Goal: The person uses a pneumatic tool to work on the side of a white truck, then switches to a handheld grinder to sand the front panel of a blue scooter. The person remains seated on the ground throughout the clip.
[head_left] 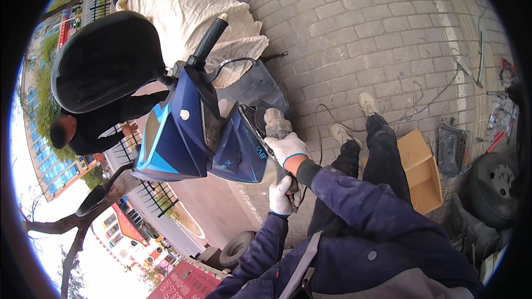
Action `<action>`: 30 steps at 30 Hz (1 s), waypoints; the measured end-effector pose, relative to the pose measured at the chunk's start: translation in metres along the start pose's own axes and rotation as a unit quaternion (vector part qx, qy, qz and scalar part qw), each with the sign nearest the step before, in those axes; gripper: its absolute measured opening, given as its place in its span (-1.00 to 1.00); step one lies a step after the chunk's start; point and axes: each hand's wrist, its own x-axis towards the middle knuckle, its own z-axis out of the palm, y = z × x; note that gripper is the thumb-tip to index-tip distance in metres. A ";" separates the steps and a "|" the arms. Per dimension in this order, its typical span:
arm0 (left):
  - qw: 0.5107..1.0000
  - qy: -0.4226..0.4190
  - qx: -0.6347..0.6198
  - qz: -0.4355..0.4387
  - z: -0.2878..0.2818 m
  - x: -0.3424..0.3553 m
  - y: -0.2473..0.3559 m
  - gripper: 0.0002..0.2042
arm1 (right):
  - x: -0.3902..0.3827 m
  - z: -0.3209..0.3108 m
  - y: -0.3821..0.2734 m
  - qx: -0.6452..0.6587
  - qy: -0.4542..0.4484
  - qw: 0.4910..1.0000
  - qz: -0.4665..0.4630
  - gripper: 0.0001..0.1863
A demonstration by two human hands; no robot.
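The right hand (286, 147), gloved, grips the scooter's (194, 133) grey handlebar grip (275, 123), steadying it. Just below, the left hand (280, 196) closes around a dark stem beneath, probably bracing the front end.

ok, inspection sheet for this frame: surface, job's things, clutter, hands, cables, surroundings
surface: grey brick paving.
job's things: blue scooter front panel, tilted; black handlebar grip above it.
clutter: cardboard box, spare tyre, plastic tray, tools at right.
hands: left hand gloved, gripping a part below the panel; right hand gloved, closed on the panel's edge.
cables: loose wires on paving.
surroundings: another person behind scooter; cloth cover.
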 end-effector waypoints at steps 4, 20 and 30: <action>0.995 -0.054 -0.046 0.074 0.003 0.010 0.013 -0.61 | 0.012 0.005 -0.010 0.024 -0.028 0.997 -0.068 -0.03; 0.996 0.067 -0.028 0.057 0.096 0.039 -0.005 -0.67 | 0.097 -0.039 -0.006 -0.148 -0.183 0.938 -0.254 -0.39; 0.991 0.090 -0.077 0.061 0.121 0.037 -0.012 -0.64 | 0.086 -0.056 -0.024 -0.133 -0.204 0.964 -0.109 -0.12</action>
